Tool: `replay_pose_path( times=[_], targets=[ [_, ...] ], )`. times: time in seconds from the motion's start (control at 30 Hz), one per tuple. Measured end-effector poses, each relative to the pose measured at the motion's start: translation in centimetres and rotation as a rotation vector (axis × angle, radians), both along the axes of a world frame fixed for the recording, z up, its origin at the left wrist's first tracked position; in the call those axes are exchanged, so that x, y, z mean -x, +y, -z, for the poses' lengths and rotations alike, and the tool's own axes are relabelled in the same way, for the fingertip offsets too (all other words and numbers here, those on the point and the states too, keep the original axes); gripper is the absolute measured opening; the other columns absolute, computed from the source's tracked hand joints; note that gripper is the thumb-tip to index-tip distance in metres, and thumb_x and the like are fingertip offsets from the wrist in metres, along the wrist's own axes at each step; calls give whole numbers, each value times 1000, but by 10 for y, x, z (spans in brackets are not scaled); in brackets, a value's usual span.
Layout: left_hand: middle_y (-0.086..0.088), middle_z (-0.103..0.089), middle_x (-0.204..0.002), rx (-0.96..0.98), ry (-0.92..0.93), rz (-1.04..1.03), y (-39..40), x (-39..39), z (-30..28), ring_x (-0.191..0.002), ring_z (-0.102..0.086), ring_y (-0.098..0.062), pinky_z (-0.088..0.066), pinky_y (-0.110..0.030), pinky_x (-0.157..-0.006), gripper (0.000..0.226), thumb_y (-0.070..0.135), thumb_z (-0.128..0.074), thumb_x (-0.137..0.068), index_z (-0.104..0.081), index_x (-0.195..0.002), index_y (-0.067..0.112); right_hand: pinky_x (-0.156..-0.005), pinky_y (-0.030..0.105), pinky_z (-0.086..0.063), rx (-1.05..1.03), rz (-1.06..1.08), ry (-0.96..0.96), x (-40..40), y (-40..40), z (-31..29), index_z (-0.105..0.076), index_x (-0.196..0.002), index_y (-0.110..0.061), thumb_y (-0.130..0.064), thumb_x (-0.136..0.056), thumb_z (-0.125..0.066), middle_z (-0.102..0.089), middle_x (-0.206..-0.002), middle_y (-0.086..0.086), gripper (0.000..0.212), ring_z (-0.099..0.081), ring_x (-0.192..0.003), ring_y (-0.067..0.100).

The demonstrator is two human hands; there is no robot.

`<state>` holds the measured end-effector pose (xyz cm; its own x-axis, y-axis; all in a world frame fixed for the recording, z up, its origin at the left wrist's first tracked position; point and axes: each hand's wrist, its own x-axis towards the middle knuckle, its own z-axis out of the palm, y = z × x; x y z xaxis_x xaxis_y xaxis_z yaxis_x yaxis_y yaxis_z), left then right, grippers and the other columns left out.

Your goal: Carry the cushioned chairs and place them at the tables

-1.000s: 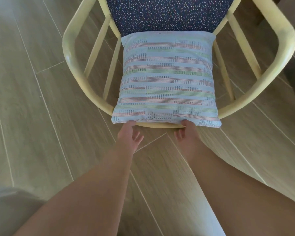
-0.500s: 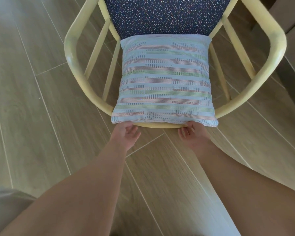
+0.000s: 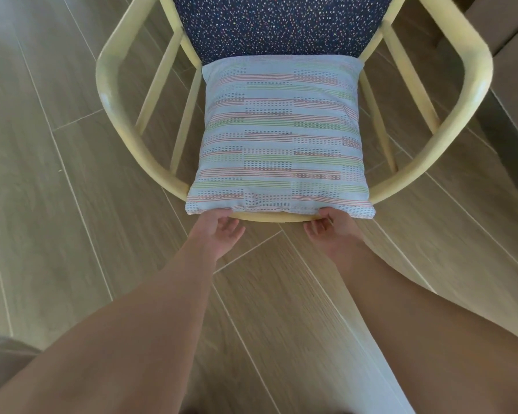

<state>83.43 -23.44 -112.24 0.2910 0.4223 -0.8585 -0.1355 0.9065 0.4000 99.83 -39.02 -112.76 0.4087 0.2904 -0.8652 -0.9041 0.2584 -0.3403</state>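
L hand (image 3: 219, 231) & R hand (image 3: 331, 227): fingers curled under chair (image 3: 117, 94) back rail by striped pillow (image 3: 281, 135); grip unclear. No readable text.

Both hands spread toward the cushion's near corners

Over the last second the left hand (image 3: 219, 230) has slid a little toward the left near corner of the striped cushion (image 3: 278, 138), and its fingers (image 3: 234, 231), loosely curled before, now hang more open under the fabric edge. The right hand (image 3: 331, 225) has moved right along the chair (image 3: 117, 94) back rail to the cushion's right near corner, and its thumb now lies on the cushion edge. The cushion's near edge is pinched up slightly at each hand. More of the pale rail shows between the two hands.
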Motion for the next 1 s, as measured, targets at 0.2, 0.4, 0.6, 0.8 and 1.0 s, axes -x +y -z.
replay_pose_path(
  times=[0.2, 0.4, 0.6, 0.8, 1.0],
  targets=[
    [-12, -65, -126, 12, -3, -50, -3, -8, 7, -123, -58, -28, -44, -50, -111, 46, -17, -55, -89, -61, -124, 12, -107, 42, -46, 19, -47, -17, 0, 0, -1, -63, -112, -12, 5, -88, -56, -59, -117, 4, 31, -57, -111, 17],
    [-12, -64, -130, -10, -16, -30, -5, -6, 11, -126, -58, -25, -40, -47, -115, 46, -16, -53, -92, -60, -128, 11, -99, 39, -48, 91, -90, -39, 2, 10, 0, -63, -99, -15, 5, -86, -59, -58, -100, 1, 24, -58, -94, 13],
    [-10, -65, -132, -23, -24, -33, -7, -5, 12, -126, -58, -24, -40, -47, -115, 48, -15, -50, -94, -60, -133, 12, -103, 38, -48, 76, -82, -46, 3, 5, 10, -62, -98, -14, 5, -88, -53, -58, -95, 0, 24, -57, -90, 13],
    [-11, -66, -126, 15, 12, -67, -9, -2, 16, -120, -61, -24, -45, -46, -111, 45, -17, -52, -91, -62, -124, 12, -99, 38, -51, 121, -103, -46, 3, -1, 17, -64, -92, -15, 11, -86, -50, -58, -90, 0, 30, -57, -86, 14],
    [-9, -68, -120, 26, 31, -55, -14, 8, 21, -115, -63, -22, -52, -43, -103, 41, -18, -55, -88, -65, -113, 13, -77, 32, -55, 166, -141, -54, 12, -8, 22, -64, -92, -16, 11, -84, -52, -60, -90, -1, 30, -59, -84, 13]
  ],
)
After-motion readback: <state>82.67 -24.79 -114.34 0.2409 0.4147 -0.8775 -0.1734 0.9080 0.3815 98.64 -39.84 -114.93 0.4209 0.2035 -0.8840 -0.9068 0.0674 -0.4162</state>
